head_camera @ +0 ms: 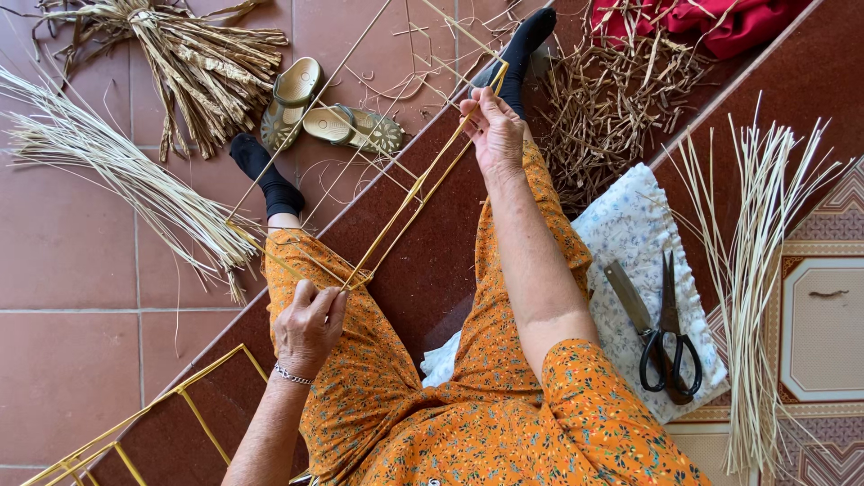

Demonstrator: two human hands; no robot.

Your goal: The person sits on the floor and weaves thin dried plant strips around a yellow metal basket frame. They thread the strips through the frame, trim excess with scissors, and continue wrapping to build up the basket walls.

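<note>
Gripping cane strips [409, 193], left hand [309, 326], right hand [493, 128] closed

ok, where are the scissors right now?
In the head view the black-handled scissors lie on the flowered white cloth at the person's right side, beside a knife and just left of the pale straw bundle; neither hand touches them.

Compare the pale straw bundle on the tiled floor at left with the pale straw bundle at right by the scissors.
The left pale straw bundle lies slanting across red floor tiles; the right pale straw bundle runs nearly straight up the picture beside the black-handled scissors. The left one narrows toward its lower end; the right one fans loose at its upper end. Both are thin, pale stalks that neither hand touches.
</note>
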